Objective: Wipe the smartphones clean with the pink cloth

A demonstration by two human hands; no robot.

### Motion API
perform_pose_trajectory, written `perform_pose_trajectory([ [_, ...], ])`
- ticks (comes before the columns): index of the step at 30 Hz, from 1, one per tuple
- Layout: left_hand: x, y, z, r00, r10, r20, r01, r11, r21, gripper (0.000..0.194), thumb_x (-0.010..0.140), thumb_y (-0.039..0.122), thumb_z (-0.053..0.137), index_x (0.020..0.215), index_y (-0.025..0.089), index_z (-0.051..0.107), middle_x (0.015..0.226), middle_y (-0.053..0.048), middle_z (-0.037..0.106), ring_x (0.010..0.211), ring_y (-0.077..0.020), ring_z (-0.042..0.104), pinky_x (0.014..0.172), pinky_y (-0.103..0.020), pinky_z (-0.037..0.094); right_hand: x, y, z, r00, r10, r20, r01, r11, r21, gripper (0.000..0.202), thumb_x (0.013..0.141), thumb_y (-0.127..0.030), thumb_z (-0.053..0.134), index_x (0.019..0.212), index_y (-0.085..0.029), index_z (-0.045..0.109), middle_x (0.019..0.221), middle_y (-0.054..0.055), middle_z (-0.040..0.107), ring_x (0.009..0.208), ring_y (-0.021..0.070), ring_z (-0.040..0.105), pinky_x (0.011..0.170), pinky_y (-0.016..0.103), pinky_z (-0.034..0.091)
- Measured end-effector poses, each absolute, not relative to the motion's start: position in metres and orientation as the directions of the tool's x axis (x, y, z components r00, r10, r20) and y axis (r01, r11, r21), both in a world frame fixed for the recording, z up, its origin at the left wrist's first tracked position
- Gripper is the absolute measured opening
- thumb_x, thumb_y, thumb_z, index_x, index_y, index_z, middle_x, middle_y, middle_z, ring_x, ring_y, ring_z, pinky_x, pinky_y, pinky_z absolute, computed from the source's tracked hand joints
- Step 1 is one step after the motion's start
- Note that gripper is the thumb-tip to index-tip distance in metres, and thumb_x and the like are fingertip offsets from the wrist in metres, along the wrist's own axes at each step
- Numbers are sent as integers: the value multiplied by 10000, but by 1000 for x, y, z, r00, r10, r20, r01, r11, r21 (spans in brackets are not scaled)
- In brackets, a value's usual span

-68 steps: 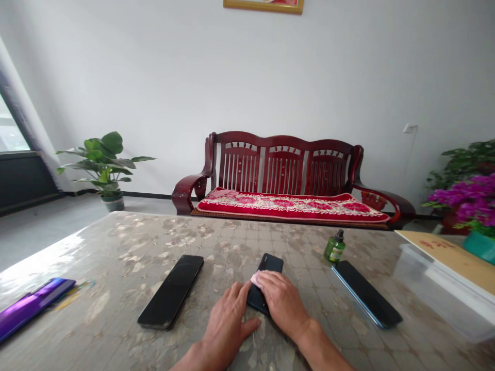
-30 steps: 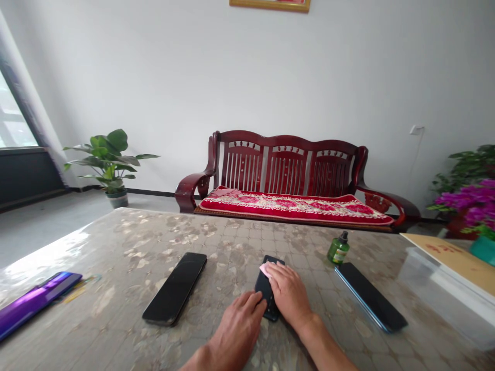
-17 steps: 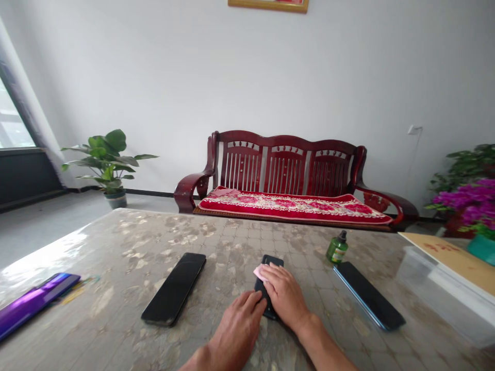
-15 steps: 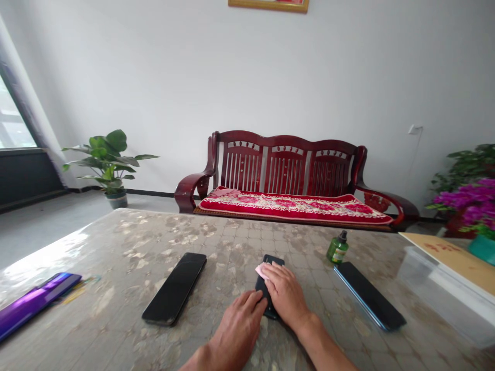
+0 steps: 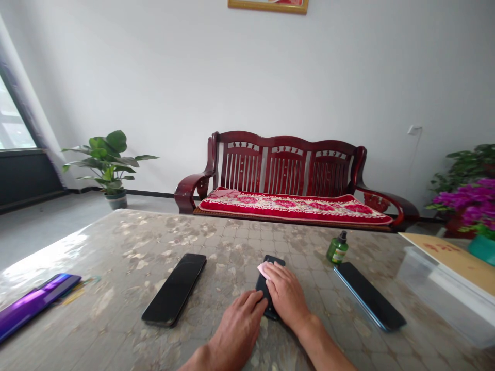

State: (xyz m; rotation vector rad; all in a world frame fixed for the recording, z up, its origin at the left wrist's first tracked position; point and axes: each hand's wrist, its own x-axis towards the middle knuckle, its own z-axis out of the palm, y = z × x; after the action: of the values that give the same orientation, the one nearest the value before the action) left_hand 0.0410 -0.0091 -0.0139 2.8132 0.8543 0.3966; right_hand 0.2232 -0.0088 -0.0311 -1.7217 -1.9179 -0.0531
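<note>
A dark phone [image 5: 261, 286] lies flat on the table in front of me, partly covered by both hands. My left hand [image 5: 240, 320] has its fingers bent together over the phone's near left edge, holding it against the table. Beneath the fingers of my right hand [image 5: 288, 294] a small pink cloth [image 5: 262, 269] is pressed on the phone's upper part; most of the cloth is hidden. Left of my hands lies a black phone [image 5: 176, 288], and to the right another dark phone [image 5: 369, 296] with a blue edge.
A green bottle [image 5: 337, 249] with a black cap stands behind the right phone. A shiny purple phone-like object [image 5: 38, 304] lies far left on the patterned tablecloth [image 5: 216, 242]. A clear plastic box [image 5: 433, 293] is at the right. A red wooden bench [image 5: 286, 165] stands beyond the table.
My right hand and the pink cloth have shifted very slightly to the right on the phone. My left hand stays in place at the phone's edge.
</note>
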Motion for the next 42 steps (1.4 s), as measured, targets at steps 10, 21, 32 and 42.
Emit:
perform_pose_trajectory([
  [10,41,-7,-17,803,562,197,520,-823,229,517,821,5,438,1293,172,570,1344,-68,575,1218,-230,517,1082,-346,411,220,-9,-29,11,922,388,944,119,-309,460,915,-149,407,1316,-287,585,1365,0,584,1286,215,498,1097,430,368],
  [21,44,-7,-22,796,566,214,509,-818,268,499,826,22,452,1267,217,581,1283,-36,602,1137,-216,543,1051,-333,424,220,-20,-19,-193,910,366,860,337,-384,406,941,-171,412,1267,-283,626,1300,18,636,1242,169,548,1111,387,357],
  [32,42,-9,-18,774,602,197,542,-790,286,480,800,3,448,1192,218,624,1233,-40,637,1109,-225,560,1015,-351,451,230,-18,-15,-131,916,380,862,295,-412,405,922,-154,407,1197,-282,675,1257,37,661,1219,198,572,1102,458,362],
  [42,43,-11,-12,762,616,199,562,-782,271,327,858,44,484,1096,199,645,1198,-58,655,1063,-223,600,975,-350,474,237,-9,-27,59,918,392,912,110,-395,438,911,-131,395,1246,-269,642,1306,36,629,1246,218,548,1092,482,359],
])
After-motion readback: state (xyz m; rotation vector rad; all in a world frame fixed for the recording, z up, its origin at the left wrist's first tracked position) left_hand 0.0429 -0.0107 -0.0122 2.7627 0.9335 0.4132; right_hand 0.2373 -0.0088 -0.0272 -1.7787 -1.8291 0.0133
